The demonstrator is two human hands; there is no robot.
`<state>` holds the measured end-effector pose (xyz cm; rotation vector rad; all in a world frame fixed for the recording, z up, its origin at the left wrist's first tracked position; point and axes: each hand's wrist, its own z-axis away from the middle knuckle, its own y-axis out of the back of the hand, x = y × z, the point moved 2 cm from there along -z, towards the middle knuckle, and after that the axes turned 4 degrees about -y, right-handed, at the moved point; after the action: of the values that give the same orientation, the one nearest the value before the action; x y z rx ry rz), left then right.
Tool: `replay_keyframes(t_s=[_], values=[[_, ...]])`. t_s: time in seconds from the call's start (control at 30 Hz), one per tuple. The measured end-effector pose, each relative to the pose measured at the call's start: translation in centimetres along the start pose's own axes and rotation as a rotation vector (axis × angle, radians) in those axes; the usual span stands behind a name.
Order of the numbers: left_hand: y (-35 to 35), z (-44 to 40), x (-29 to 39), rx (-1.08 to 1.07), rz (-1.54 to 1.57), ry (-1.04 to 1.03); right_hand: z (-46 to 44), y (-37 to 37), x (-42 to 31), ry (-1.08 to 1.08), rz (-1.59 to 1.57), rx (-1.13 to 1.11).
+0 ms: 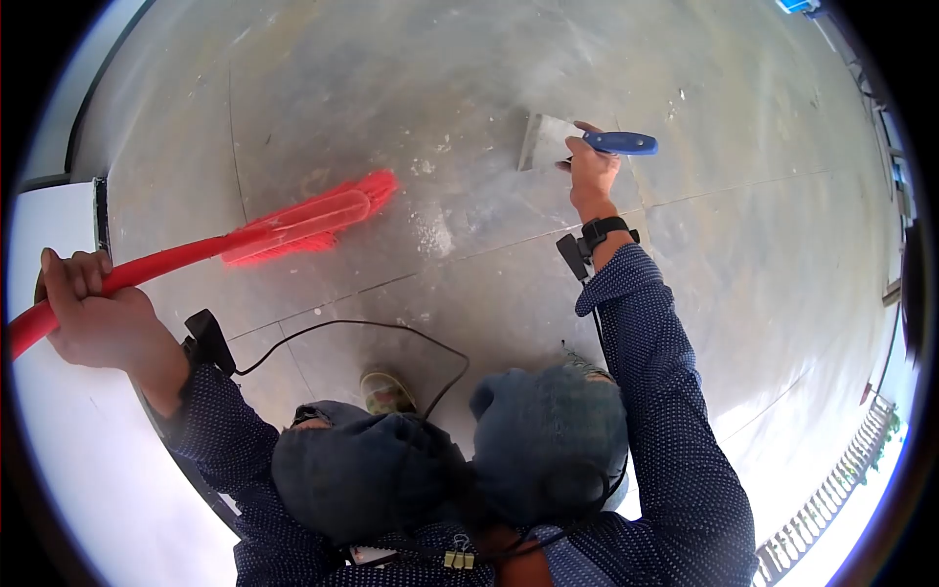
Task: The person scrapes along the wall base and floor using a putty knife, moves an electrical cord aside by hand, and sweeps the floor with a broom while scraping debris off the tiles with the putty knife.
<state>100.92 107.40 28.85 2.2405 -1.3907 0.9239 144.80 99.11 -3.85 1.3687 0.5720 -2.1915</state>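
My left hand (103, 318), at the left edge, is wrapped round the handle of a red brush (313, 215), whose bristles lie over the floor left of centre. My right hand (592, 166) grips a scraper (622, 144) with a blue handle and a wide flat metal blade. The blade points left and is close to the floor; whether it touches cannot be made out. Between the brush and the scraper, pale specks and a whitish dusty patch (431, 233) mark the grey floor (489, 59).
My bent knees in jeans (548, 440) and one shoe (388, 391) are at the bottom. A black cable (391, 325) loops from my left wrist across the front of my legs. A white surface (59, 225) stands at the left; a railing (831, 499) is at lower right.
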Motion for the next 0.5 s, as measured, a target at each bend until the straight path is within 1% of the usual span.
replay_keyframes(t_s=[0.03,0.07,0.1,0.13,0.2,0.3,0.37,0.4,0.47,0.5], values=[[0.2,-0.1,-0.1,-0.003,0.011,0.002,0.4,-0.1,0.1,-0.017,-0.007,-0.012],[0.1,-0.1,0.0,0.006,0.017,-0.003,1.3,-0.9,1.3,-0.042,0.046,-0.118],[-0.2,0.1,0.2,0.013,0.017,0.009,2.4,-2.2,3.2,-0.065,0.007,-0.25],[-0.3,0.2,0.4,0.017,0.014,0.022,4.7,-3.7,3.4,-0.071,0.046,-0.318],[-0.2,0.4,0.5,0.005,0.007,0.003,6.1,-5.6,4.0,-0.088,0.035,-0.381],[0.1,0.2,0.3,-0.035,0.043,0.017,3.2,-5.8,1.9,-0.096,0.064,-0.333],[0.3,0.3,0.0,-0.043,0.074,0.038,0.0,-5.3,0.1,-0.002,0.077,-0.125],[0.3,0.3,0.1,-0.038,0.066,0.035,-1.3,-5.2,-0.3,-0.023,0.066,-0.091],[0.1,0.4,0.2,-0.059,0.077,0.029,-1.8,-5.4,0.6,-0.027,0.031,-0.087],[0.1,0.4,0.2,-0.053,0.08,0.028,-0.6,-6.1,1.0,-0.058,0.058,-0.173]])
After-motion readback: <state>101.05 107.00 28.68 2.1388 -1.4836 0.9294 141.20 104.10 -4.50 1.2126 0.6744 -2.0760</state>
